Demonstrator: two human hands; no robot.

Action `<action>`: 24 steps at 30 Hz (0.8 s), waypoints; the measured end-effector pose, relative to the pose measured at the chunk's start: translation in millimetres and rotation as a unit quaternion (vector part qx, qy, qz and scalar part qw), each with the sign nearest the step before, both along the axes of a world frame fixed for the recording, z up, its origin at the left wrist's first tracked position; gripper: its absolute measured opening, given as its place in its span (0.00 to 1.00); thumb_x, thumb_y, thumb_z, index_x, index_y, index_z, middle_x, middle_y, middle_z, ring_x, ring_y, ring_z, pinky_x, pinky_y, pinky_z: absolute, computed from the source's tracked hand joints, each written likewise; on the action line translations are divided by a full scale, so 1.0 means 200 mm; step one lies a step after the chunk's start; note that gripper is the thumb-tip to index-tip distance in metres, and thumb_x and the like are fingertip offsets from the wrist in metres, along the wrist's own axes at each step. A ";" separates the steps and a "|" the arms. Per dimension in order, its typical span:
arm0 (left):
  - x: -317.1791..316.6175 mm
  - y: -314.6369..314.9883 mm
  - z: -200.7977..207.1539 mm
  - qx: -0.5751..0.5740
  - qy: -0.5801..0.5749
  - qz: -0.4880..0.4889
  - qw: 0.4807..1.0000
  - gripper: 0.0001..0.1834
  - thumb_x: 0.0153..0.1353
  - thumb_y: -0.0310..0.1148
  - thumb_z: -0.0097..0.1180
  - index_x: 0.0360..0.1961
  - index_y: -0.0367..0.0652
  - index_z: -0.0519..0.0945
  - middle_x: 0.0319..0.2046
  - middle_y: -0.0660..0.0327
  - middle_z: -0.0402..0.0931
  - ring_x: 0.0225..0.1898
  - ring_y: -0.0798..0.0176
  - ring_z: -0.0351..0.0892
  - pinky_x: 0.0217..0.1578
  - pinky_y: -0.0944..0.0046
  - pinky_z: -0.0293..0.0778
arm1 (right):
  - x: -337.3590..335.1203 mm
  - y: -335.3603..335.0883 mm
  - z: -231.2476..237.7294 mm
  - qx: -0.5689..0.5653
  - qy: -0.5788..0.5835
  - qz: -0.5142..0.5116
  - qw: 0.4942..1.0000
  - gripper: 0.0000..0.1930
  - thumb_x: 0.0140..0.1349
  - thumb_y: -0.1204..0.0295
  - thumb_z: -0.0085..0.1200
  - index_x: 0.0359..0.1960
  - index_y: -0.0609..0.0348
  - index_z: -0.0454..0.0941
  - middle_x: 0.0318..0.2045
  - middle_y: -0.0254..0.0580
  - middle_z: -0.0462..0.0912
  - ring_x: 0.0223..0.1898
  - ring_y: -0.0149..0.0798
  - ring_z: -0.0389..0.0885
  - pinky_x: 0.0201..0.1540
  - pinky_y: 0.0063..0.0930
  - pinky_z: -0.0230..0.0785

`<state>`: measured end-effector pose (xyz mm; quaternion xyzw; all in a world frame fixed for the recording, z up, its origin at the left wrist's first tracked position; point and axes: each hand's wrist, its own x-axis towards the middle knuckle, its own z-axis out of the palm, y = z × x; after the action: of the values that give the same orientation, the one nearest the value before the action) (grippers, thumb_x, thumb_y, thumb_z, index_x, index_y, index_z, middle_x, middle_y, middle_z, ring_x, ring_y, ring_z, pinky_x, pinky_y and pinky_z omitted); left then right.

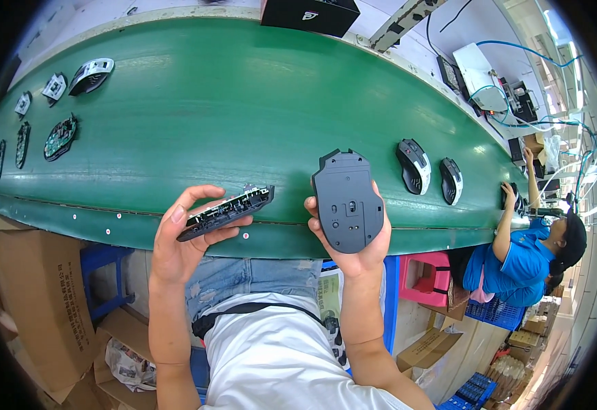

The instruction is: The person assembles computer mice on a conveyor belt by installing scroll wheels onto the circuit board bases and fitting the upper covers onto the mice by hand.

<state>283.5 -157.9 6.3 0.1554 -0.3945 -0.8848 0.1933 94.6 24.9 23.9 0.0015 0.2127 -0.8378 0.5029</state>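
Note:
My left hand point(188, 236) grips a mouse base point(229, 213) by its edges, tilted so that the electronics inside it show. In my right hand point(365, 254) rests a dark grey computer mouse bottom point(348, 205), its flat underside turned up, with the sensor opening and several small holes showing. Whether a top shell sits beneath it is hidden. Both hands hover over the near edge of the green conveyor belt point(244, 116), apart from each other. To the right on the belt stand two black-and-silver mice point(414, 167), point(451, 181).
Mouse shells point(91, 75) and bare circuit boards point(61, 137) lie at the belt's far left. A black box point(311, 16) sits beyond the far edge. A co-worker in a blue shirt point(517, 266) works at the right end. Cardboard boxes point(42, 301) stand at lower left, a pink stool point(425, 280) at right.

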 end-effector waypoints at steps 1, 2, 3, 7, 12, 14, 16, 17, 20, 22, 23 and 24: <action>0.00 0.00 0.00 0.002 0.001 0.001 1.000 0.36 0.66 0.53 0.47 0.58 0.27 0.63 0.52 0.32 0.74 0.51 0.42 0.82 0.51 0.54 0.81 | 0.00 0.00 0.00 -0.001 0.000 0.001 1.000 0.29 0.74 0.50 0.33 0.62 0.61 0.67 0.53 0.56 0.76 0.50 0.59 0.78 0.44 0.47 0.78; 0.00 0.00 0.00 0.001 0.000 0.001 1.000 0.36 0.66 0.53 0.47 0.58 0.27 0.63 0.52 0.32 0.74 0.51 0.42 0.82 0.51 0.54 0.81 | 0.01 0.00 0.00 0.000 0.004 -0.002 1.000 0.29 0.74 0.50 0.33 0.62 0.61 0.67 0.53 0.56 0.77 0.50 0.59 0.78 0.44 0.46 0.78; 0.01 -0.01 0.00 0.000 0.001 0.000 1.000 0.36 0.66 0.53 0.47 0.58 0.27 0.63 0.52 0.32 0.74 0.51 0.42 0.82 0.52 0.54 0.81 | 0.01 -0.01 0.00 0.000 0.009 -0.004 1.000 0.29 0.74 0.50 0.33 0.62 0.62 0.68 0.53 0.56 0.77 0.50 0.59 0.78 0.44 0.46 0.78; 0.01 -0.02 0.00 -0.006 0.004 -0.005 1.000 0.36 0.66 0.53 0.46 0.58 0.27 0.63 0.52 0.32 0.74 0.51 0.42 0.82 0.52 0.54 0.81 | 0.02 -0.02 0.00 -0.006 0.011 -0.010 1.000 0.29 0.74 0.50 0.33 0.62 0.62 0.68 0.52 0.57 0.77 0.50 0.59 0.79 0.43 0.47 0.78; 0.05 -0.03 0.02 0.005 -0.010 -0.004 1.000 0.39 0.61 0.54 0.52 0.59 0.28 0.63 0.54 0.33 0.72 0.52 0.40 0.80 0.53 0.51 0.79 | 0.05 -0.03 -0.02 -0.024 0.012 -0.005 1.000 0.29 0.74 0.51 0.32 0.63 0.62 0.67 0.54 0.58 0.76 0.49 0.61 0.79 0.44 0.49 0.77; 0.04 -0.02 0.01 0.023 0.009 -0.010 1.000 0.40 0.60 0.51 0.56 0.61 0.28 0.62 0.57 0.35 0.70 0.54 0.42 0.78 0.54 0.49 0.78 | 0.05 0.00 0.01 0.013 0.035 -0.017 0.999 0.29 0.74 0.50 0.33 0.64 0.60 0.67 0.54 0.56 0.77 0.49 0.61 0.79 0.43 0.47 0.77; 0.04 -0.01 -0.01 0.006 0.057 -0.006 0.998 0.37 0.61 0.47 0.56 0.62 0.29 0.62 0.58 0.35 0.70 0.57 0.45 0.76 0.55 0.47 0.77 | 0.06 0.01 0.02 0.059 0.108 -0.031 0.992 0.29 0.73 0.49 0.34 0.64 0.59 0.67 0.54 0.54 0.77 0.48 0.58 0.79 0.44 0.43 0.76; 0.03 0.00 -0.02 0.004 0.061 -0.013 0.998 0.38 0.61 0.47 0.57 0.63 0.29 0.61 0.59 0.35 0.69 0.59 0.47 0.75 0.57 0.50 0.75 | 0.06 0.02 0.01 0.074 0.155 -0.044 0.984 0.30 0.74 0.49 0.33 0.64 0.61 0.67 0.55 0.54 0.77 0.48 0.56 0.80 0.45 0.42 0.76; 0.04 0.02 -0.04 -0.035 0.083 0.000 0.996 0.39 0.61 0.47 0.58 0.63 0.31 0.60 0.60 0.35 0.68 0.60 0.50 0.73 0.60 0.56 0.70 | 0.06 0.02 -0.02 0.207 0.382 -0.138 0.890 0.28 0.74 0.56 0.35 0.66 0.65 0.63 0.58 0.53 0.74 0.53 0.49 0.79 0.57 0.35 0.70; 0.04 0.03 -0.04 -0.061 0.088 0.002 0.994 0.39 0.61 0.48 0.57 0.63 0.31 0.60 0.61 0.34 0.68 0.61 0.51 0.73 0.61 0.58 0.70 | 0.04 0.01 0.02 0.312 0.633 -0.150 0.692 0.27 0.73 0.60 0.39 0.66 0.66 0.63 0.58 0.52 0.73 0.56 0.46 0.76 0.61 0.34 0.64; 0.04 0.02 -0.03 -0.063 0.086 0.005 0.994 0.39 0.61 0.48 0.57 0.63 0.31 0.60 0.61 0.34 0.68 0.61 0.51 0.73 0.61 0.58 0.70 | 0.04 0.01 0.01 0.324 0.639 -0.164 0.678 0.25 0.71 0.64 0.46 0.65 0.66 0.66 0.58 0.51 0.73 0.58 0.46 0.73 0.63 0.33 0.61; 0.05 0.02 -0.03 -0.057 0.083 0.003 0.995 0.38 0.61 0.48 0.57 0.63 0.31 0.60 0.61 0.34 0.68 0.60 0.51 0.74 0.60 0.58 0.70 | 0.02 0.01 0.01 0.322 0.639 -0.163 0.679 0.25 0.71 0.64 0.46 0.65 0.66 0.66 0.58 0.51 0.73 0.58 0.46 0.73 0.63 0.33 0.61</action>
<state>292.9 -154.0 1.1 0.0709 -0.4267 -0.8699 0.2368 99.4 27.0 26.3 -0.3376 0.7354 -0.5835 0.0690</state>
